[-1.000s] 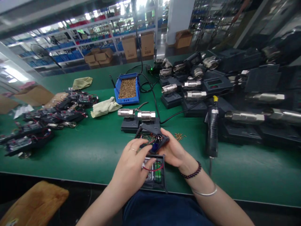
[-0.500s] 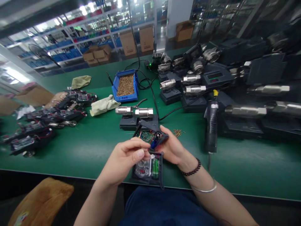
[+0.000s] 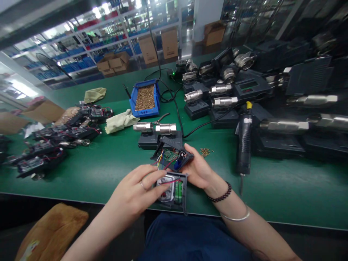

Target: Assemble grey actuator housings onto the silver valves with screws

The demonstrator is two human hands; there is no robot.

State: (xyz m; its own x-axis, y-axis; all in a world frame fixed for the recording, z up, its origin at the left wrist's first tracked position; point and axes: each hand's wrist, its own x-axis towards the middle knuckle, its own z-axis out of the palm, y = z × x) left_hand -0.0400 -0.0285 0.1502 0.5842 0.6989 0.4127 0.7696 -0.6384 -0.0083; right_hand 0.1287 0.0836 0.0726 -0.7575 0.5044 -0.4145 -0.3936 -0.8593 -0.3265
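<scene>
My right hand (image 3: pixel 199 170) grips the right side of a dark plastic housing half (image 3: pixel 156 156), tilted so its inside shows. In it sit a green circuit board (image 3: pixel 169 155) and a blue part. Thin coloured wires (image 3: pixel 160 159) run from it towards my left hand (image 3: pixel 138 186). Below is the other housing half (image 3: pixel 185 197), with a clear round-edged compartment (image 3: pixel 169 194) and a green battery-like cylinder (image 3: pixel 178 191). My left hand's fingers bend over its upper left part, closed about the wires; the fingertips partly hide what they touch.
A black electric screwdriver (image 3: pixel 245 145) hangs at the right. Small brass screws (image 3: pixel 205 152) lie loose, and more fill a blue bin (image 3: pixel 145 113). Housings with metal valve fittings (image 3: pixel 165 129) stand behind and right; open units (image 3: pixel 40 159) and a cloth (image 3: pixel 121 121) lie left.
My left hand has moved down and left, from the upper housing half to the lower one. More of the board and its coloured wires now shows. My right hand stays nearly still.
</scene>
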